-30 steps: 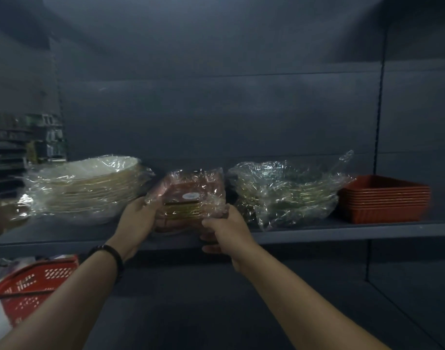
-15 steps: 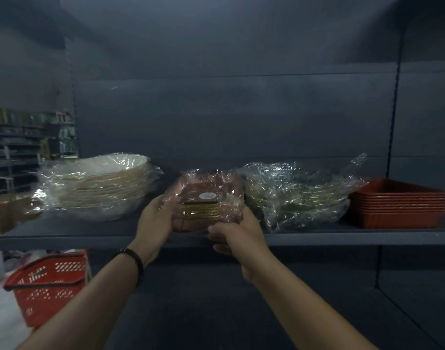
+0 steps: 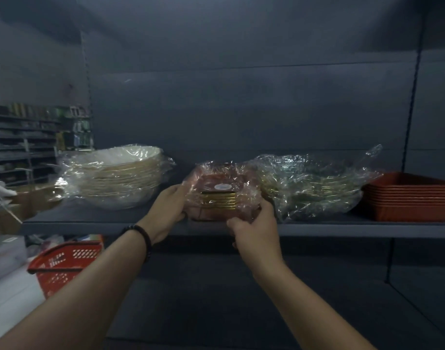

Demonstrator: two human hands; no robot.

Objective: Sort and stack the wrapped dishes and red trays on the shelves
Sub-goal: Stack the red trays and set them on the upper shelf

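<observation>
Pack [image 3: 221, 195] shifted slightly right, now at the shelf [image 3: 103, 223] front between bowls [image 3: 115, 178] and plates [image 3: 314, 188]. Left hand [image 3: 169, 210] curls round its left side; right hand [image 3: 254, 228] clamps the front-right corner. Likely stiff, heavy, breakable; film slick — grip low on both sides.

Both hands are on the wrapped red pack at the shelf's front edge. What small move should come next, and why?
Probably slide the wrapped red pack straight back into the gap between the cream bowl stack and the clear-wrapped dishes. The left hand and right hand grip it from either side, and it is at the front edge of the shelf, in line with that gap.
</observation>
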